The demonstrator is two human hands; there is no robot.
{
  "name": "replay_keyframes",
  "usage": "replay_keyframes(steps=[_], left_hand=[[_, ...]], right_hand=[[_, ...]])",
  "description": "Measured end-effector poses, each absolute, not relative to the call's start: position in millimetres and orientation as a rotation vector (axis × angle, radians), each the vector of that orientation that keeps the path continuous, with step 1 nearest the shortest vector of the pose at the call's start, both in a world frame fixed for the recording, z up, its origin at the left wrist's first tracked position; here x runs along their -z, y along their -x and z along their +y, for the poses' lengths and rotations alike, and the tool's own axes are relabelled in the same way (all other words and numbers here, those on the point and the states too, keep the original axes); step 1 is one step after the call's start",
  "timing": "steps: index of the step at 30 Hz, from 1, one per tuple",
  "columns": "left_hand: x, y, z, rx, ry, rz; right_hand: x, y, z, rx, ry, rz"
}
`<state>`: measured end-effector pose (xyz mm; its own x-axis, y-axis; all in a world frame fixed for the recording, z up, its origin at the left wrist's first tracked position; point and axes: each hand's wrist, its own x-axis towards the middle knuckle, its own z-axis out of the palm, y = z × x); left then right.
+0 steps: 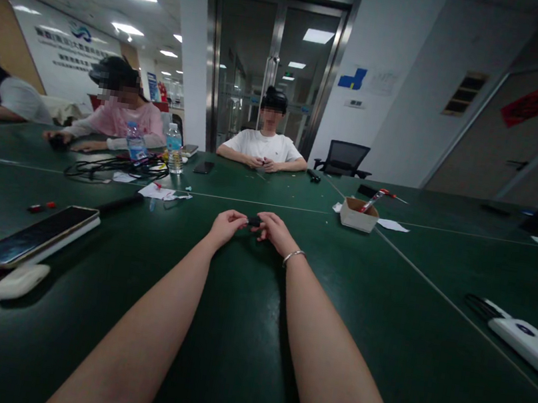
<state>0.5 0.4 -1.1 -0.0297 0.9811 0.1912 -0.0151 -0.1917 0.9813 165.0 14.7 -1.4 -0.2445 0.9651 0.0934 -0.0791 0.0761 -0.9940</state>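
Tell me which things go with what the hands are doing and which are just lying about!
In use: left hand, right hand, the small black object they hold.

Apparently just lying about: phone, small open box, bottles, black cables.

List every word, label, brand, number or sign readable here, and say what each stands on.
"大数据": wall sign; its other characters and smaller lines are too blurred to read.
Blue-capped bottle and white-capped bottle: labels too blurred.
Red paper on the beige door: dark marking, illegible.
Plaque beside the glass doors: too small.
Small black piece between left hand and right hand: no text discernible.
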Motion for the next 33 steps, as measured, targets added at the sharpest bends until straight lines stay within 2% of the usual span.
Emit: replay_keyframes(steps=[33], left_hand=[[-3.7,-1.4,-3.9,-1.382,-1.306,1.156]], right_hand=[[3.2,-164.8,16.3,-1.351,0.921,-1.33]])
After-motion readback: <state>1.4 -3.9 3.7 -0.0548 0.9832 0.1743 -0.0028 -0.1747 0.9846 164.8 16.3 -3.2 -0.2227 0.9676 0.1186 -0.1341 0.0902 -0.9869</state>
